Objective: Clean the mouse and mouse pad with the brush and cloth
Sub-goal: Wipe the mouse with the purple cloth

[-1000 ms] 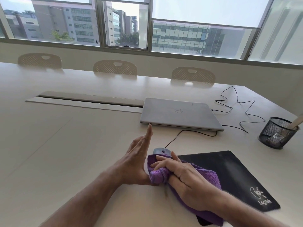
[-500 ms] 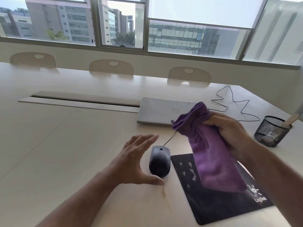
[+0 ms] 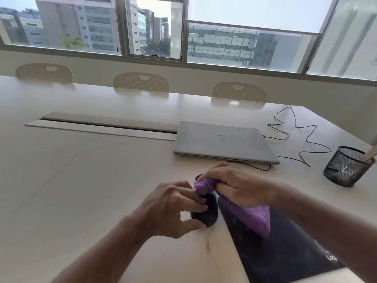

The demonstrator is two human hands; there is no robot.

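One view only, from the head, looking forward and down across the pale bench (image 3: 81, 190) toward the row of windows (image 3: 244, 43) on the far wall. The wide lens bows the bench edges. Both forearms come in from the bottom edge, so the near field is close under the camera. The closed laptop (image 3: 222, 141) sits mid-frame, farther off; the chair backs (image 3: 140, 81) line the far side.

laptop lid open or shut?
Shut. The laptop lies flat on the table with its lid down, logo facing up, no screen or keyboard showing.
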